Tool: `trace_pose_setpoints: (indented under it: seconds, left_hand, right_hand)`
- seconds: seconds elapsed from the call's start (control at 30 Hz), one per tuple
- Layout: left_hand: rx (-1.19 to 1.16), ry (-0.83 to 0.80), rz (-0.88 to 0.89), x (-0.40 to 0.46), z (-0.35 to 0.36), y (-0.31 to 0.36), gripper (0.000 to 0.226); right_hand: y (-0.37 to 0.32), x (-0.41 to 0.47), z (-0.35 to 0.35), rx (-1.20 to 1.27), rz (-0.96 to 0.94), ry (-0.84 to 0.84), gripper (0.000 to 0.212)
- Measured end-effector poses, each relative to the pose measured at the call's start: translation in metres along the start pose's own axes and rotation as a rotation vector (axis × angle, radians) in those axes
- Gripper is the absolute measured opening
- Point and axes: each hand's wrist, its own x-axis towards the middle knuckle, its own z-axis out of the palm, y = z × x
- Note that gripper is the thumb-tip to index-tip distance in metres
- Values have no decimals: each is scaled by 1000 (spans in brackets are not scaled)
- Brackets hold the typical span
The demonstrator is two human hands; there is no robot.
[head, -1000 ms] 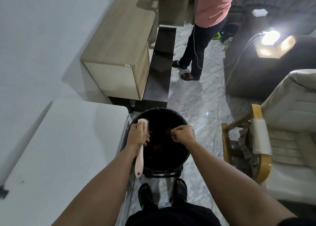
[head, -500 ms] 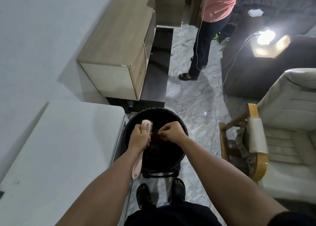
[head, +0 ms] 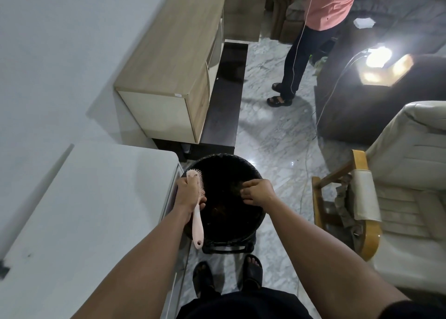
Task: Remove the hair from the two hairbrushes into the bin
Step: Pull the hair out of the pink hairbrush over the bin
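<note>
While the left hand (head: 187,194) grips the pale pink plastic hairbrush (head: 196,199) at the round black bin (head: 255,171)'s left rim, bristles inward, the right hand (head: 258,192) pinches a dark tuft of hair (head: 237,188) over the opening. Best release low inside; second brush unseen.

Bin (head: 251,166) on floor right of table (head: 84,210), hairbrush (head: 196,195) over bin's left rim, armchair (head: 398,186) right
</note>
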Motion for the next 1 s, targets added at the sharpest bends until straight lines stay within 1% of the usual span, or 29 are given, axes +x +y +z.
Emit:
trace_pose_setpoints:
  seconds: [0.1, 0.13, 0.17, 0.23, 0.3, 0.37, 0.4, 0.47, 0.53, 0.6, 0.67, 0.73, 0.77, 0.83, 0.93, 1.0]
  left_hand:
    - [-1, -48, -53, -1, 1, -1, 36]
    - [-9, -64, -66, -1, 1, -2, 36]
    - [-22, -75, -72, -1, 1, -2, 36]
    - [-37, -84, -67, -2, 2, -2, 35]
    - [-45, -87, -64, -1, 3, -2, 34]
    - [-59, -88, -73, -2, 6, -2, 32]
    - [-75, -91, -78, -2, 8, 0, 32]
    - [-108, -108, -96, -4, 11, 4, 36]
    - [-105, -135, -95, -6, 15, 6, 38]
    - [-76, -158, -64, -8, 19, 7, 39]
    - [-50, -168, -10, -10, 24, 8, 39]
    - [1, -175, 37, -11, 24, 10, 38]
    - [29, -178, 53, -12, 22, 11, 38]
    - [61, -176, 80, -11, 19, 9, 38]
    - [36, -158, 93, -14, 20, 7, 39]
    - [46, -126, 114, -17, 23, 10, 37]
  right_hand:
    - [-1, -1, 6, -350, -67, -11, 42]
    - [-3, -2, 8, -396, -89, 12, 40]
    - [-4, -1, 9, -413, -117, 49, 30]
    - [-7, -1, 11, -358, -156, 92, 5]
    - [-10, -2, 14, -325, -169, 30, 16]
    - [-12, -5, 19, -380, -211, -37, 25]
    - [-14, -7, 24, -388, -225, -41, 25]
    - [-19, -10, 33, -315, -233, -34, 18]
    - [-24, -14, 44, -234, -258, -65, 25]
    - [-25, -18, 54, -233, -304, -98, 32]
    - [-22, -17, 63, -241, -355, -48, 30]
    - [-20, -15, 67, -229, -385, 29, 24]
    - [-20, -14, 66, -217, -384, 39, 21]
    - [-22, -15, 62, -158, -335, -10, 18]
    - [-27, -22, 60, -10, -219, -91, 16]
    - [-28, -22, 58, 129, -151, -45, 12]
